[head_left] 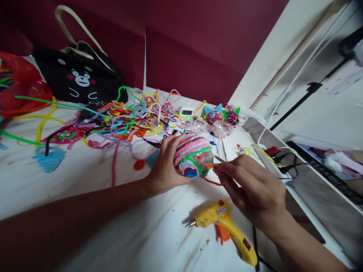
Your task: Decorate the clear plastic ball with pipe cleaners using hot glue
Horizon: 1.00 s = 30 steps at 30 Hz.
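My left hand is wrapped round a ball covered partly with coiled pipe cleaners in pink, red, green, white and blue. A bare patch of its clear shell faces right. At that patch, my right hand pinches the end of an orange pipe cleaner. A thin pointed metal tip, perhaps of tweezers, sticks out from the same fingers. More orange pipe cleaner hangs below the ball. On the table under my right hand lies a yellow glue gun, its nozzle towards the left.
Behind the ball is a heap of tangled pipe cleaners. Clear balls, a small digital clock and decorated figures stand at the back. A black bag is at the back left; plugs and cables lie right.
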Available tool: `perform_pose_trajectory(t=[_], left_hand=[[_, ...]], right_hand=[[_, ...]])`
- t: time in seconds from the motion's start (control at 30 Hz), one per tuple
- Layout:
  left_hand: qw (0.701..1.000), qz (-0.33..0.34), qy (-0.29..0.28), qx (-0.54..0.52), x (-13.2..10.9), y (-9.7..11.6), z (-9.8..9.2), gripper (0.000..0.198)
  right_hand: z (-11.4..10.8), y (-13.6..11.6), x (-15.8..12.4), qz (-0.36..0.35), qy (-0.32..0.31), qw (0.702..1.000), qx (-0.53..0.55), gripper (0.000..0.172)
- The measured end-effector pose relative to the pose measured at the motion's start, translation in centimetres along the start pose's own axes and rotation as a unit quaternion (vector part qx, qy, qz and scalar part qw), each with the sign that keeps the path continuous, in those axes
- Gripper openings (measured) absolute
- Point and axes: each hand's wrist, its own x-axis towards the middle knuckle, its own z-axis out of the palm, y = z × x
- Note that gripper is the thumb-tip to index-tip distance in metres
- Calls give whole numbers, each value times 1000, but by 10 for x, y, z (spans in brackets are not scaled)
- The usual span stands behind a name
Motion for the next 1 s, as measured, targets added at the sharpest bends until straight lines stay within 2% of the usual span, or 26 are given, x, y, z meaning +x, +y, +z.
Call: perform_pose_trajectory(t=[0.13,0.43,1.0], left_hand=[[1000,5,0,-2,-1,1,0,97],[1000,6,3,0,-4,-1,4,99],[1000,1,0,-8,-5,0,4,98]], right_hand=[[9,1,-1,-46,16,999,0,16],[22,1,-1,-86,13,996,-35,17],[32,0,0,-92,20,994,-48,17]])
